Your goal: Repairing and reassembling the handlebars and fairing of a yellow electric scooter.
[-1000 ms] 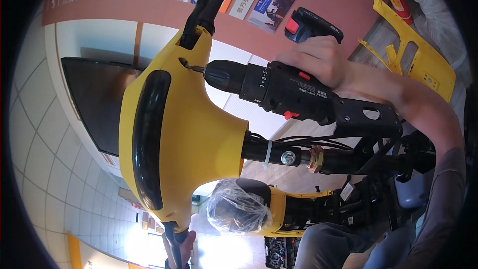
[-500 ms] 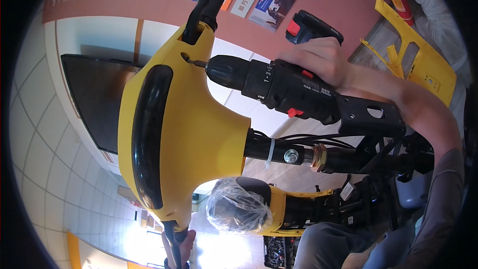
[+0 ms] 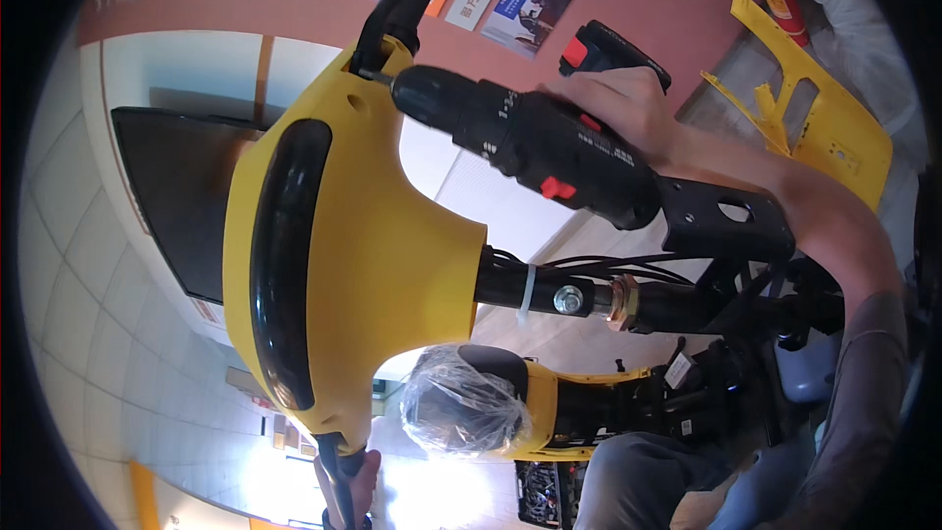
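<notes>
My right hand (image 3: 628,108) wraps round the grip of a black cordless drill (image 3: 530,142) with red buttons. The drill's bit points left, its tip close to the upper end of a yellow scooter handlebar cover (image 3: 392,206), beside the brake lever (image 3: 378,15). Whether the tip touches a screw there is hidden. One round recess in the cover lies just below the bit. At the bottom end of the handlebar, my left hand (image 3: 365,476) is closed round the grip, mostly behind the other lever (image 3: 339,476).
Below the cover, a steering tube (image 3: 559,298) with cables and a white zip tie runs right. A plastic-wrapped seat (image 3: 466,402) stands beside it. A loose yellow panel (image 3: 834,128) and a red fire extinguisher (image 3: 780,0) are at upper right; a box of small parts (image 3: 545,496) sits below.
The drill's tip has left the recess in the cover and moved upward toward the lever's base; the drill now tilts more. The handlebar has shifted slightly left in view.
</notes>
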{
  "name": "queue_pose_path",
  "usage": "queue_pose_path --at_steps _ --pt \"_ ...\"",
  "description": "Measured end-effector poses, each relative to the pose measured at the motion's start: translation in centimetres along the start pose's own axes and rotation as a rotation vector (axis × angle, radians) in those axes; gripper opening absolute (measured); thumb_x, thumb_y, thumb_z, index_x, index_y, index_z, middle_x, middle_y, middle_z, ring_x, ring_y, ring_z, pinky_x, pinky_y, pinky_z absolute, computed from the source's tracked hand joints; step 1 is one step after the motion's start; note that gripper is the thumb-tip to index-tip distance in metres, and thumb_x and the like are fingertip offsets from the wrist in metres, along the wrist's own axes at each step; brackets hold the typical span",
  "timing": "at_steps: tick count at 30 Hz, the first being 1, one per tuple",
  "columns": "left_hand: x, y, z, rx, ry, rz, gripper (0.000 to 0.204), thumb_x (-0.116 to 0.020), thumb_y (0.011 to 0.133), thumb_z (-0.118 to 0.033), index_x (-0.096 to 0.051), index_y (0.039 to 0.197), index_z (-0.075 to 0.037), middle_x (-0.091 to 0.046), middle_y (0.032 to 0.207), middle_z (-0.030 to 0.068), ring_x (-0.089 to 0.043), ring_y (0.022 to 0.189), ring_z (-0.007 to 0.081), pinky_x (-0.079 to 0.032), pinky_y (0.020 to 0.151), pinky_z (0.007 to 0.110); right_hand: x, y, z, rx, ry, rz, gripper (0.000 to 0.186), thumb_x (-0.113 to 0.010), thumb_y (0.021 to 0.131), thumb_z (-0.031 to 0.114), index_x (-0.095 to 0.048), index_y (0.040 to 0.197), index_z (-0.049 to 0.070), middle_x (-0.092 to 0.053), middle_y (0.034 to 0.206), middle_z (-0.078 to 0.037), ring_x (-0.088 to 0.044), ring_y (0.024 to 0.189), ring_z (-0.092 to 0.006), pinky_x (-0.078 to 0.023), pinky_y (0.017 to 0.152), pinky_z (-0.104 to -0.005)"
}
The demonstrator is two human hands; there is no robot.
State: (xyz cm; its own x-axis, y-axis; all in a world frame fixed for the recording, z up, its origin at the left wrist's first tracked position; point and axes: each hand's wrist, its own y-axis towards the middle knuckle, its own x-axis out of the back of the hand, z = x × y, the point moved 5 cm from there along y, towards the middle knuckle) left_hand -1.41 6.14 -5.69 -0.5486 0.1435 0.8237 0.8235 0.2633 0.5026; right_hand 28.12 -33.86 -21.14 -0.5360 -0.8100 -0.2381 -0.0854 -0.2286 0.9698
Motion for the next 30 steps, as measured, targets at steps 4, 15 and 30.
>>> queue_pose_path --at_steps 4,15,30 --pt "0.3 1.2 1.0 -0.040 0.194 -0.149 0.046 -0.077 0.078 -0.016 -0.053 0.116 -0.004 -0.058 0.074 0.0051 -0.054 0.058 0.0137 -0.045 0.052 0.026 -0.3 -4.3 -2.8 -0.009 -0.097 -0.030 0.037 -0.071 0.073 0.014 -0.069 0.110 0.010 -0.072 0.089 -0.008 -0.069 0.066 -0.0213 -0.057 0.060 -0.0313" --pt "-2.5 5.0 11.7 -0.113 -0.094 0.088 0.043 -0.074 0.083 -0.024 -0.053 0.116 -0.006 -0.056 0.086 0.0063 -0.053 0.073 0.0116 -0.040 0.065 0.026 13.4 1.9 -5.5 -0.560 -0.097 -0.107 0.023 -0.068 0.082 0.016 -0.062 0.102 0.007 -0.066 0.075 -0.010 -0.066 0.067 -0.0219 -0.051 0.060 -0.0362" --pt "0.7 0.0 2.5 -0.263 -0.402 0.248 0.045 -0.063 0.090 -0.022 -0.051 0.125 0.004 -0.061 0.106 0.0143 -0.061 0.088 0.0197 -0.050 0.073 0.028 21.3 3.1 20.1 -1.284 0.421 -0.484 0.038 -0.054 0.086 0.019 -0.054 0.119 0.001 -0.042 0.065 0.000 -0.041 0.056 -0.0096 -0.033 0.058 -0.0244"
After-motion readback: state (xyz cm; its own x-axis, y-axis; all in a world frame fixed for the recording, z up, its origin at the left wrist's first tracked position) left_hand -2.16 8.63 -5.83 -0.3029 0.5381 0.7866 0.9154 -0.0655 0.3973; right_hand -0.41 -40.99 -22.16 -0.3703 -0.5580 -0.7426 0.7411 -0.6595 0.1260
